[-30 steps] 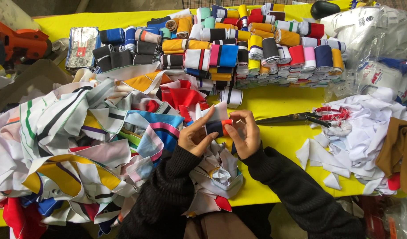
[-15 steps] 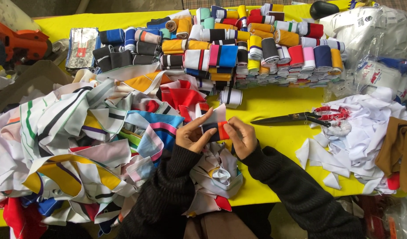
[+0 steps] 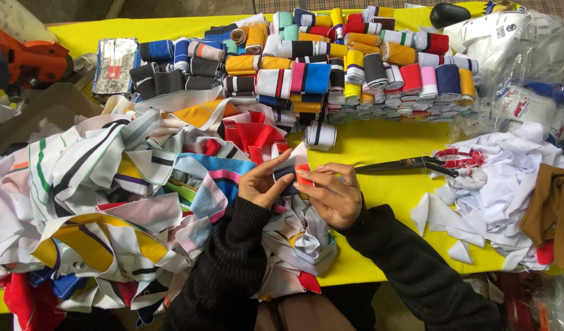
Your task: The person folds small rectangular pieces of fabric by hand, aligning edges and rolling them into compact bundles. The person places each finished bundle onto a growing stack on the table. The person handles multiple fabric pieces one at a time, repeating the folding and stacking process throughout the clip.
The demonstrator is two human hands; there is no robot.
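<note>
Far left: orange tool (image 3: pixel 30 58) at bench (image 3: pixel 380 147) edge. Left-centre: loose heap of striped fabric strips (image 3: pixel 122 202). Centre: left hand (image 3: pixel 263 184), grip closed on small rolled strip (image 3: pixel 289 176), dark with red end, thumb and fingers pinching it from the left. Right hand (image 3: pixel 331 196), grip also pinched on same roll, touching its red end. Roll held just above heap's edge. Behind: rows of rolled strips (image 3: pixel 331 73). Right: scissors (image 3: pixel 417 164), white scraps (image 3: pixel 502 196).

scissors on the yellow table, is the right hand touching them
Apart. The head view shows bare yellow table between the right hand and the scissors; the blade tips point toward the hand but stop short of it.
</note>
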